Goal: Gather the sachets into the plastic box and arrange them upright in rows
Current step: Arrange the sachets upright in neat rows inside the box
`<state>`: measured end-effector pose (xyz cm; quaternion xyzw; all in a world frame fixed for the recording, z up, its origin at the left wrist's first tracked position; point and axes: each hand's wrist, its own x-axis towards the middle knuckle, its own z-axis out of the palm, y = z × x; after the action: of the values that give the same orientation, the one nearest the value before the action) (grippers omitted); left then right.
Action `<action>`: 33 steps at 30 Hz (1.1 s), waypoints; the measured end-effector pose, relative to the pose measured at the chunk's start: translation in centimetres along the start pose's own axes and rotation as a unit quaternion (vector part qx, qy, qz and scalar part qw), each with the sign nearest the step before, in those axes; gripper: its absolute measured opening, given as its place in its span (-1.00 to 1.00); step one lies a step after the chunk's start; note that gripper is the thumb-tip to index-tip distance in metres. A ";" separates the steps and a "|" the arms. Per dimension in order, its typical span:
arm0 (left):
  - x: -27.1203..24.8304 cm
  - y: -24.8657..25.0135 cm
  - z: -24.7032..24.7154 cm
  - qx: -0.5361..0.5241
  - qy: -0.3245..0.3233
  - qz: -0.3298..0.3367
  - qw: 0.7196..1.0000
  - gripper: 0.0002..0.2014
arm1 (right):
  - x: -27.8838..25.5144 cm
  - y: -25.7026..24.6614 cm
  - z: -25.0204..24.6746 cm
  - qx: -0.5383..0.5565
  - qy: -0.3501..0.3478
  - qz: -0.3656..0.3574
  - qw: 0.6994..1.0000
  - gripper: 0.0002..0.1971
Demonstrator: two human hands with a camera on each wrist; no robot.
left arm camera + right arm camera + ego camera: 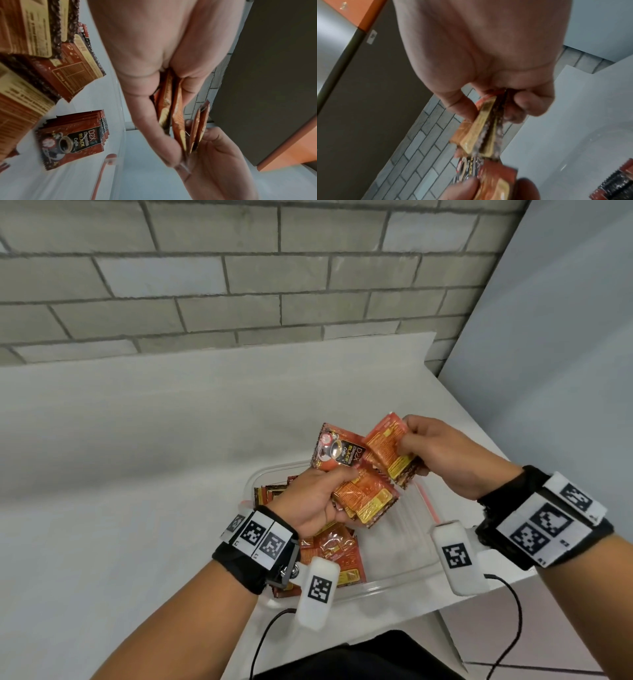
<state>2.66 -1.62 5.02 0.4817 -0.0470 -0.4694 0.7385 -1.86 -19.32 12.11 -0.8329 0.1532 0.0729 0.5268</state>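
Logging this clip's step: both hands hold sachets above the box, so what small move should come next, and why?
Probably bring the right hand's sachets against the left hand's bunch, squaring them into one stack. The two bunches are fanned at different angles above the plastic box, where an upright row stands already.

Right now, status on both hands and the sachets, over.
Left hand grips a fan of sachets above the plastic box. Right hand pinches more sachets. One upright row in box, others loose. Nothing blocking.
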 end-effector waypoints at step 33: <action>0.2 0.4 -0.1 0.141 -0.042 0.033 0.988 -0.75 | 1.0 2.1 -0.4 0.070 -0.037 -0.009 0.997 -0.76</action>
<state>3.03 -1.70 5.18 0.5594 -0.1598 -0.4531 0.6755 -1.67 -20.69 10.18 -0.7922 0.1314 0.0880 0.5894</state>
